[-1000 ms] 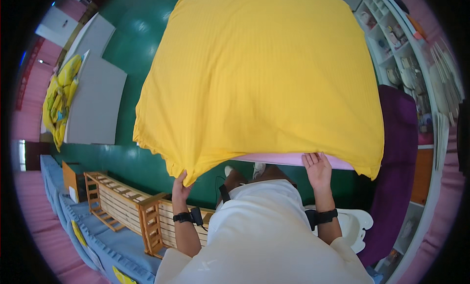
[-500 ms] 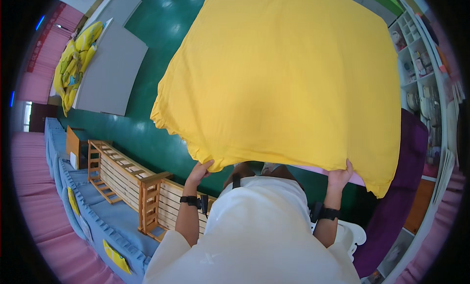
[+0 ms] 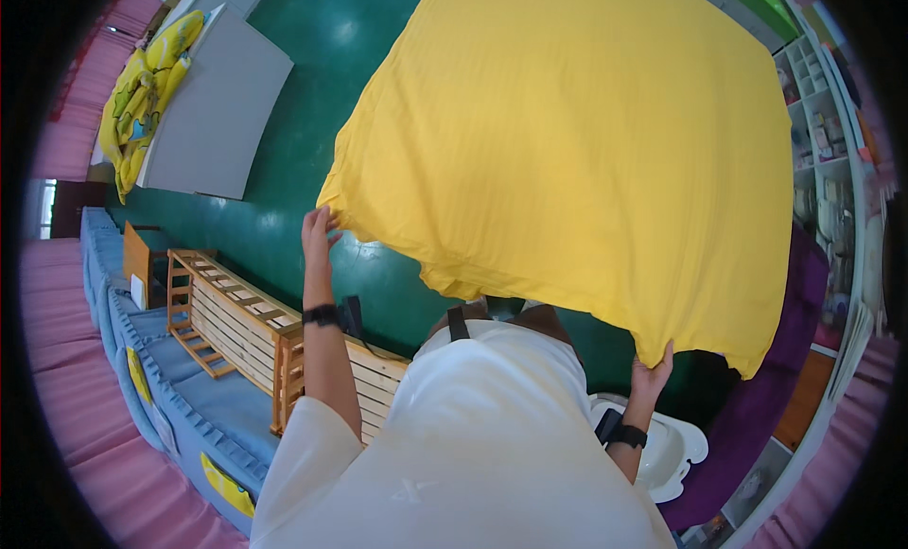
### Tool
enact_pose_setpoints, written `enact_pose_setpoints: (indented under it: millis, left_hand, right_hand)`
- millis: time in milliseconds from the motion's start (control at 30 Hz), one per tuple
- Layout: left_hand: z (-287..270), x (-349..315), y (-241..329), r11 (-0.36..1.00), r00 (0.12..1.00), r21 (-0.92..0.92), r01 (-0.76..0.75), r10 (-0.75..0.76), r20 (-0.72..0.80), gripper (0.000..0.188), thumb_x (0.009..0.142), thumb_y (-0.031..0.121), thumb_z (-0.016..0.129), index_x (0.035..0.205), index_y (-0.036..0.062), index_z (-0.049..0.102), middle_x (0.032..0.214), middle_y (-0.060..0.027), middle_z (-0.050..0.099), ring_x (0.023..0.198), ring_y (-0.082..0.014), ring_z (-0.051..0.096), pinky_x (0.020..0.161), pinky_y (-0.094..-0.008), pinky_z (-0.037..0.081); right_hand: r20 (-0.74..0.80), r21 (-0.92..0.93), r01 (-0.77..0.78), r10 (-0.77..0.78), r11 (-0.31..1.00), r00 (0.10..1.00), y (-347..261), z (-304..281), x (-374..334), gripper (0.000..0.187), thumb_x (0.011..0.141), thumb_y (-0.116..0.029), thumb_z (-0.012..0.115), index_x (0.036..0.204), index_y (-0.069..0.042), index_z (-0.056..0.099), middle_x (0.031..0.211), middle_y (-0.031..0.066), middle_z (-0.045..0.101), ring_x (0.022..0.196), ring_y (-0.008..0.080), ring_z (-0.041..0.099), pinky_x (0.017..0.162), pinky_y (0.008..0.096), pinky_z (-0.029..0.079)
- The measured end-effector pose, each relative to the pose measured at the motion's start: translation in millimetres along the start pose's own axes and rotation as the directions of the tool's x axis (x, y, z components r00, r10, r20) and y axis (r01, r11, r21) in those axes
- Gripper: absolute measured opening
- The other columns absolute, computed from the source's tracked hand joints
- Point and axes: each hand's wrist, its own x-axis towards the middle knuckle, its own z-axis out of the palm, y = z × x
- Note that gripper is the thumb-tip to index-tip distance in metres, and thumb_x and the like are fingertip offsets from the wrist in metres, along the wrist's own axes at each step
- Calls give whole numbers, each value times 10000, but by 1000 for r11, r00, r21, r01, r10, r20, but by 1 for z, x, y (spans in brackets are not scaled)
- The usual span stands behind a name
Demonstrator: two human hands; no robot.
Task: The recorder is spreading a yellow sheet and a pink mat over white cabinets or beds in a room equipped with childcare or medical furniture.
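Observation:
A large yellow sheet spreads out in front of me, its near edge wrinkled and puckered. At its left corner, my left hand has curled fingers on the fabric. Farther right, my right hand grips the near edge between thumb and fingers, drawing the cloth into a downward point. Both wrists wear black bands. What lies beneath the sheet is hidden.
Wooden slatted bed frames stand left, beside blue-covered bedding. Yellow patterned bedding lies on a grey-white table. A white plastic basin, purple cloth and white shelves are to the right.
My left hand has moved left and away from me to the sheet's left corner. My right hand has come slightly nearer, pulling the edge into a point. The sheet has shifted right.

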Motion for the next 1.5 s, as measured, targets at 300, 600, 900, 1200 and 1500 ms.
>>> enact_pose_setpoints:
  millis: [300,600,900,1200,1500]
  left_hand:
    - [17,57,-18,490,911,778,-394,318,261,298,798,245,604,767,-41,525,727,-207,530,680,-357,522,625,-389,437]
    - [-11,65,-36,906,933,280,-316,350,-78,225,846,132,566,719,2,434,627,-39,429,582,-156,399,558,-317,367]
    - [-18,78,-59,978,999,-206,-46,48,2,238,830,106,608,679,98,425,621,42,405,567,-54,373,498,-218,312]
    - [-24,81,-51,756,891,535,-376,454,-16,136,864,125,539,879,34,439,724,-107,495,647,-267,524,601,-376,441]
    - [-20,56,-8,445,789,807,-387,613,40,152,852,108,492,967,36,424,939,-171,501,816,-399,529,667,-471,443]
  right_hand:
    - [-174,-419,-75,1,905,985,8,-23,17,381,865,-223,608,1189,-55,500,1126,83,593,993,226,588,801,349,495]
    - [-27,-178,358,-369,917,929,7,-35,1,408,852,-28,529,1251,-9,448,1254,128,510,1134,273,507,963,409,415]
    - [66,83,403,-409,911,910,-17,-42,-3,477,757,46,466,1232,3,460,1258,141,496,1179,300,459,1006,442,376]
    - [-64,-474,570,-672,671,738,-4,-50,2,424,635,79,478,1044,23,571,968,117,600,875,255,582,782,359,477]
    - [182,-933,-116,-724,-341,665,25,-24,-17,224,729,-88,519,851,27,667,797,243,632,757,386,618,705,417,480]
